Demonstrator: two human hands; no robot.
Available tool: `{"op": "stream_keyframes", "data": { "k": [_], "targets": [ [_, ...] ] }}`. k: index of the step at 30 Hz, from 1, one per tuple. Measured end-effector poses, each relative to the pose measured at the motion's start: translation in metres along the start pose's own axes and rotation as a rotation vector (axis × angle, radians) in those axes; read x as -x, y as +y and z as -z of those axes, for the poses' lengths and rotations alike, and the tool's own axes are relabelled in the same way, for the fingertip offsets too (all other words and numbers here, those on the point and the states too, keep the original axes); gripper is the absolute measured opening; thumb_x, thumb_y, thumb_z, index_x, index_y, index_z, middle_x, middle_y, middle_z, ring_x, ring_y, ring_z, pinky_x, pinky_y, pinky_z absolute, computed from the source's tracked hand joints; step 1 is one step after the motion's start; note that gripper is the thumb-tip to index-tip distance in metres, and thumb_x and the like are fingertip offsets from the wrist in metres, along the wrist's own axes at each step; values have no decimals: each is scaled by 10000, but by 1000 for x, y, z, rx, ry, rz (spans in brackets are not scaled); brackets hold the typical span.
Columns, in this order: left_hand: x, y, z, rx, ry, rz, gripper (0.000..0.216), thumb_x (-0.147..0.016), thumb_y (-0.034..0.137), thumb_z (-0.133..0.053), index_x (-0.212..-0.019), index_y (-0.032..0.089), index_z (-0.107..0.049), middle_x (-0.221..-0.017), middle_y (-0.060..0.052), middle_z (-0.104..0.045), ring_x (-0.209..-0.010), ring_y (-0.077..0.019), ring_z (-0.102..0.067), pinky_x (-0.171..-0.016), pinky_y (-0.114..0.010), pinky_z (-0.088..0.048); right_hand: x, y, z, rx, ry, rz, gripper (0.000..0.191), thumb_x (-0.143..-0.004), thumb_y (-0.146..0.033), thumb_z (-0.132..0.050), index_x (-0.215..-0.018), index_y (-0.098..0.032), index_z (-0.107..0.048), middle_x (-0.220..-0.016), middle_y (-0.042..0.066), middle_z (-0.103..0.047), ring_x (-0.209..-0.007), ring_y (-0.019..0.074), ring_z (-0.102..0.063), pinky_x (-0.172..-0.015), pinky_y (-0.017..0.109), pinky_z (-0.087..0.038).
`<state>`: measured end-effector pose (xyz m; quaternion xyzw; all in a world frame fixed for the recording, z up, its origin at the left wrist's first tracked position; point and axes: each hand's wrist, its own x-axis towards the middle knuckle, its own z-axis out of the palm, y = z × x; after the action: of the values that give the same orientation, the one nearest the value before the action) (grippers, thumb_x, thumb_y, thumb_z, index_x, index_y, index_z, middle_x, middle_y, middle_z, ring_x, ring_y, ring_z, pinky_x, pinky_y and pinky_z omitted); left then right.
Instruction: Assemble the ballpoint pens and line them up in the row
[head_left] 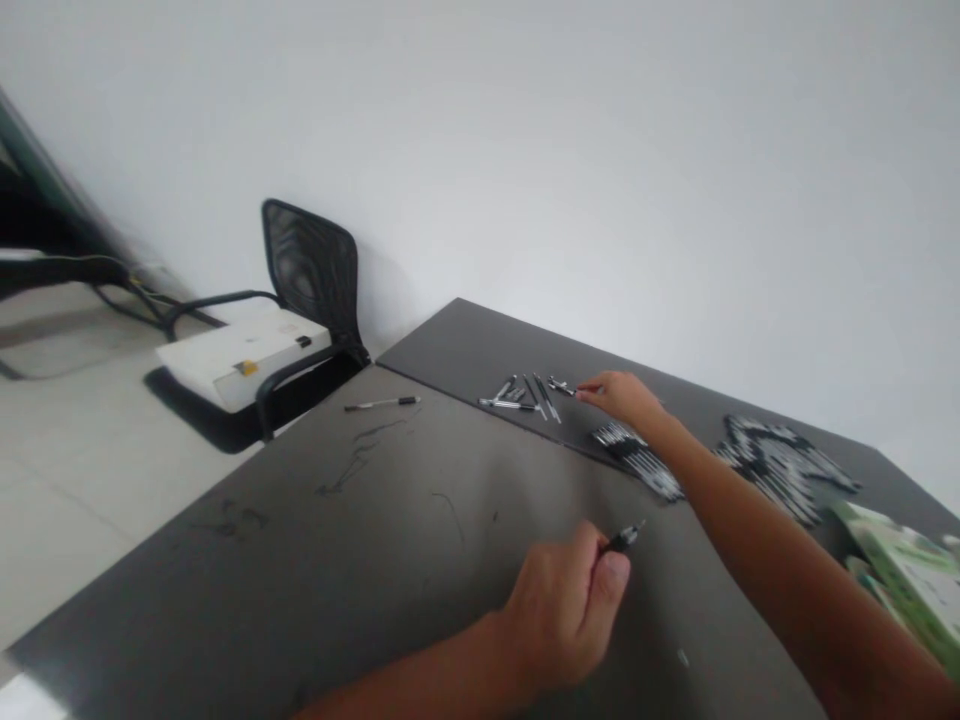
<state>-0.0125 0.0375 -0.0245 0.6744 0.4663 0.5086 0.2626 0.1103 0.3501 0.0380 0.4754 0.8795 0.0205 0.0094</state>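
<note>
My left hand (566, 610) is closed in a fist near the front of the dark table (315, 560), gripping a black pen part (624, 539) whose tip sticks out past the thumb. My right hand (622, 397) reaches far across the table, its fingertips at a small scatter of loose pen parts (525, 395). I cannot make out whether those fingers hold anything. A row of black-and-white pens (639, 462) lies just under my right wrist.
A larger heap of black-and-white pens (784, 462) lies at the right, beside green-and-white boxes (907, 580). A single pen (382, 404) rests near the table's left edge. A black mesh chair (311, 270) carrying a white box (244, 358) stands beyond the table.
</note>
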Motion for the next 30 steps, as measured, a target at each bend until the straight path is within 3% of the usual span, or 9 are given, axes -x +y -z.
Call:
{"op": "stream_keyframes", "data": {
  "k": [4, 10, 15, 21, 25, 30],
  "targets": [
    [-1, -1, -1, -55, -4, -28, 288, -1129, 354, -279, -985, 233, -498, -662, 25, -546, -569, -204, -574, -584, -333, -342, -23, -3, -11, 5, -28, -18, 368, -982, -456, -661, -1253, -284, -839, -1160, 71, -852, -1058, 268, -790, -862, 304, -575],
    [-1, -2, -3, -131, 7, -76, 347, -1143, 387, -227, -1006, 229, -504, -723, -19, -678, -573, -225, -655, -595, -342, -422, -30, 2, -20, 28, -80, -42, 355, -980, -407, -677, -1258, -255, -837, -1184, 99, -844, -1098, 301, -783, -890, 339, -570],
    [-1, 0, -1, -167, -16, -55, 366, -1148, 398, -212, -1026, 228, -513, -757, -36, -716, -619, -242, -705, -624, -347, -488, -34, 4, -21, 30, -106, -46, 298, -1002, -375, -666, -1211, -270, -851, -1195, 84, -843, -1115, 273, -780, -930, 326, -564],
    [-2, 1, 0, -202, -32, -78, 369, -1151, 397, -205, -1034, 226, -512, -764, -42, -726, -614, -241, -714, -611, -340, -501, -36, -4, -17, 38, -111, -31, 259, -1000, -363, -680, -1144, -208, -831, -1164, 104, -837, -1079, 243, -776, -1002, 411, -566],
    [-3, 0, -2, -210, 3, -110, 386, -1152, 396, -196, -1018, 222, -514, -718, -34, -709, -566, -231, -692, -573, -334, -473, -31, -14, -12, 31, -51, -67, 258, -935, -342, -662, -1024, -225, -874, -1073, 118, -854, -1044, 289, -783, -913, 347, -557],
    [-1, -1, -4, -214, 24, -125, 369, -1154, 374, -211, -1008, 221, -513, -715, -24, -691, -563, -226, -673, -566, -341, -455, 6, -14, 7, -54, 77, -122, 367, -946, -432, -583, -1079, -183, -819, -1066, 154, -836, -979, 305, -763, -845, 358, -533]
  ]
}}
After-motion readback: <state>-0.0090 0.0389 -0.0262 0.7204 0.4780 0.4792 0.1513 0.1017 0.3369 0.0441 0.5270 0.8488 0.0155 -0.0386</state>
